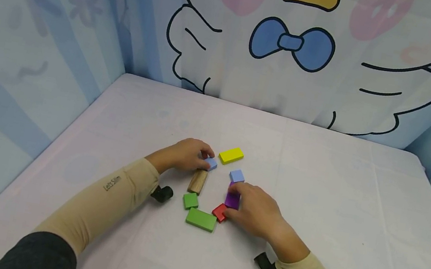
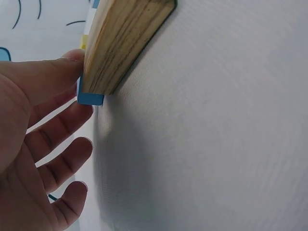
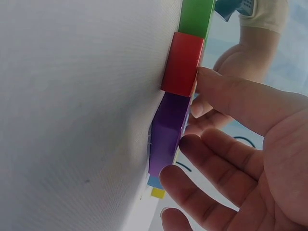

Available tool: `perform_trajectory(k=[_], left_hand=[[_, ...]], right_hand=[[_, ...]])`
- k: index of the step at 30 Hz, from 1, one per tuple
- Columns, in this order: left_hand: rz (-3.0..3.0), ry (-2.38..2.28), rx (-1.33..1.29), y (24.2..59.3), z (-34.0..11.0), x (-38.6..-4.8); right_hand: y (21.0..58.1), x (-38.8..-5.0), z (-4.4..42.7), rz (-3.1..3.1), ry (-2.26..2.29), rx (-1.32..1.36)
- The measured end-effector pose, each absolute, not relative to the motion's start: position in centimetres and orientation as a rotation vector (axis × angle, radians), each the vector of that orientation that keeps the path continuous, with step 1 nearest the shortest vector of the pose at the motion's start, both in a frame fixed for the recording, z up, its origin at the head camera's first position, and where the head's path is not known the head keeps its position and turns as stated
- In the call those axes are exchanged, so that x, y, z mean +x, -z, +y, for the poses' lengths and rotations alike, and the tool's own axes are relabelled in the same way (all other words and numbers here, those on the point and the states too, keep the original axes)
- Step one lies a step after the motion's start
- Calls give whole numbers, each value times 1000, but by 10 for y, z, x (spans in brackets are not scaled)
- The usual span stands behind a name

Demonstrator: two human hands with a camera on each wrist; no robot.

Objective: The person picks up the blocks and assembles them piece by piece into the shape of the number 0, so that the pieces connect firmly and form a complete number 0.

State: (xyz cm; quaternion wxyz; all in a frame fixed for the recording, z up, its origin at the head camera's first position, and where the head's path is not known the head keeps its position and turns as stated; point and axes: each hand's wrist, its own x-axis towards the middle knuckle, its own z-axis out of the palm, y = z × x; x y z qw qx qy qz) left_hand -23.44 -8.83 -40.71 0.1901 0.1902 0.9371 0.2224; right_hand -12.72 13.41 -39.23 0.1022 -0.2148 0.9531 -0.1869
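Note:
My left hand (image 1: pixel 188 154) pinches a small light blue block (image 1: pixel 211 164) between thumb and fingers, at the far end of a wood-grain block (image 1: pixel 197 181). In the left wrist view, the blue block (image 2: pixel 90 98) is partly hidden behind the wooden one. My right hand (image 1: pixel 256 208) rests over the right side of the ring of blocks. Its thumb touches the edge of a red block (image 3: pixel 184 64), and its loosely bent fingers lie at a purple block (image 3: pixel 168 134). A second light blue block (image 1: pixel 237 175) lies just beyond the purple one.
A yellow block (image 1: pixel 231 155) lies at the far end of the ring. Nearer to me are a small green block (image 1: pixel 190 201) and a longer green block (image 1: pixel 201 219). The white-covered table (image 1: pixel 320 171) meets a printed curtain (image 1: pixel 284 84) at the back.

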Motion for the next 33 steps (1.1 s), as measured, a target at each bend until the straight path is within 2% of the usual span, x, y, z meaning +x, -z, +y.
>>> perform_trajectory(k=[33], left_hand=[[2644, -634, 526, 407, -91, -230]], right_hand=[[392, -127, 135, 2809, 561, -625]])
